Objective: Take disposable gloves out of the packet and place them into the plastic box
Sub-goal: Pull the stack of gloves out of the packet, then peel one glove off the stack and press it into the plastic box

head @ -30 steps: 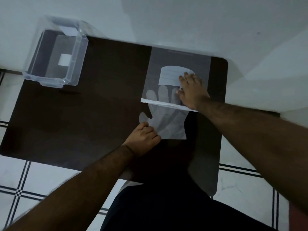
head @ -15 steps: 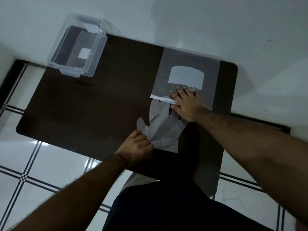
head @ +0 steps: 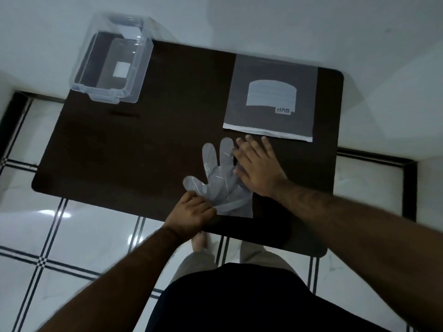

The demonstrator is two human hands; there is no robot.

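A thin clear disposable glove (head: 217,178) lies flat on the dark table (head: 134,149), fully outside the grey packet (head: 271,97) at the far right. My left hand (head: 191,212) pinches the glove's cuff edge near the table's front. My right hand (head: 257,166) rests flat with spread fingers on the glove's right side, covering part of it, just below the packet's open white edge. The clear plastic box (head: 112,61) stands at the table's far left corner, with only a white label visible on its bottom.
A white wall runs behind the table. White floor tiles with black lines (head: 48,248) show below and to the left. My legs and a bare foot (head: 200,243) are under the table's front edge.
The glove has slid wholly out of the packet toward me. My right hand left the packet's mouth and now lies on the glove. My left hand keeps its hold on the cuff.
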